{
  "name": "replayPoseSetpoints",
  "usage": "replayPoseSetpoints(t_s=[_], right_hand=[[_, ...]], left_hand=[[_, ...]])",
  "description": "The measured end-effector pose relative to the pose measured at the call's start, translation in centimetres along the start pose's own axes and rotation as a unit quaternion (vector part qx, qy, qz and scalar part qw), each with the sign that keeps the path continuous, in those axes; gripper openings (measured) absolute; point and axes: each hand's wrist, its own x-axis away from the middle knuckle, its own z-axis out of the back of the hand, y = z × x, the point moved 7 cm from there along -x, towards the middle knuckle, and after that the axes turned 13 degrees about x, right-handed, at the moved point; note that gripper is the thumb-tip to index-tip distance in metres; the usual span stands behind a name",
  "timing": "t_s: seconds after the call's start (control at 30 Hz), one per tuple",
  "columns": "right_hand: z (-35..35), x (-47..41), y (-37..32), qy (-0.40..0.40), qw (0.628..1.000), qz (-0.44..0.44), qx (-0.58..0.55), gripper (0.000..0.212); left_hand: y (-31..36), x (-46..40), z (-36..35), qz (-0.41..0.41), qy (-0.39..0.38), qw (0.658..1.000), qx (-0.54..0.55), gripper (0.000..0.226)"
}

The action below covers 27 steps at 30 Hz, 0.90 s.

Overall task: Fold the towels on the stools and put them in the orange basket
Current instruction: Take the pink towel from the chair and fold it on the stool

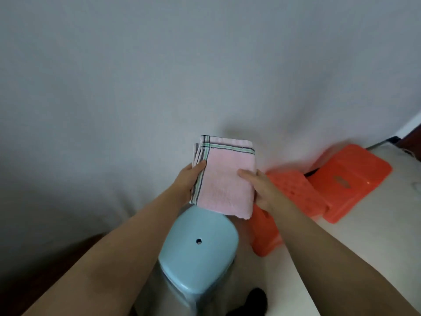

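Observation:
A folded pink towel (224, 176) with green and dark stripes along its edges is held in the air above the far end of a light blue stool (198, 252). My left hand (188, 181) grips its left edge, thumb on top. My right hand (257, 185) grips its right edge, thumb on the pink face. The orange basket (293, 195) stands on the floor just right of the towel, partly hidden behind my right hand and arm.
An orange lid or tray (350, 181) lies tilted beyond the basket against the grey wall (159, 76). The pale floor (364, 226) spreads to the right. A dark object (257, 299) sits at the stool's base.

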Motion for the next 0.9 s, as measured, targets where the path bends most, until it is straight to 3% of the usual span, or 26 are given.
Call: replayPoseSetpoints(t_s=[0.07, 0.2, 0.33, 0.5, 0.63, 0.8, 0.9], right_hand=[[2.0, 1.8, 0.3, 0.038, 0.999, 0.010, -0.030, 0.024], [7.8, 6.0, 0.7, 0.116, 0.990, 0.032, -0.072, 0.033], [15.2, 10.9, 2.0, 0.186, 0.976, 0.044, -0.103, 0.036], [25.9, 18.3, 5.5, 0.263, 0.953, 0.042, -0.146, 0.028], [35.5, 23.9, 8.6, 0.307, 0.938, 0.039, -0.158, 0.031], [46.7, 29.5, 11.5, 0.350, 0.922, 0.035, -0.160, 0.022], [52.7, 31.8, 13.1, 0.376, 0.911, 0.028, -0.165, 0.033]], left_hand=[[-0.8, 0.4, -2.1, 0.015, -0.023, 0.999, -0.019, 0.021], [-3.0, 1.2, -8.3, 0.035, -0.087, 0.994, -0.057, 0.030], [-6.7, 3.1, -16.3, 0.057, -0.155, 0.983, -0.083, 0.026], [-14.0, 6.6, -27.7, 0.084, -0.226, 0.964, -0.111, 0.023], [-21.2, 9.6, -36.9, 0.114, -0.276, 0.945, -0.132, 0.034], [-28.6, 13.2, -47.2, 0.137, -0.306, 0.934, -0.126, 0.031], [-32.5, 15.0, -52.8, 0.154, -0.322, 0.925, -0.129, 0.028]])
